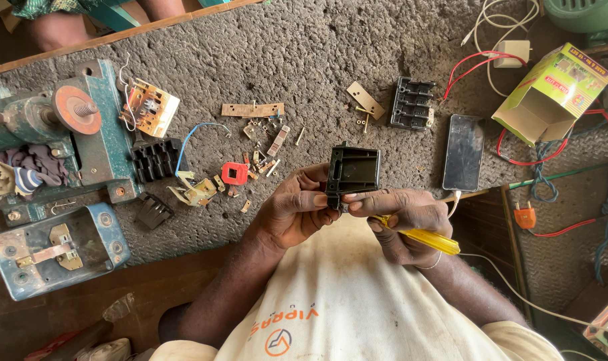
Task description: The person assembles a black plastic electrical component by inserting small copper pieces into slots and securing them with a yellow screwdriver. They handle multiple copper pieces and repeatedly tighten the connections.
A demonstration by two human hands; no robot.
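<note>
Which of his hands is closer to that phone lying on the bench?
Right. The right hand, gripping a yellow screwdriver, sits just below-left of the phone. The left hand is farther off, beyond the black housing both hold.

The picture is bright and sharp, with soft light and only faint shadows. The phone [463, 152] shines a little, and the edges bend slightly

Work surface: grey, coarse-textured mat [304, 60] covering the bench. A wooden edge strip [117, 37] bounds the far left side. Bare brown wood [63, 314] shows near left. Lighting: even daylight.
</note>
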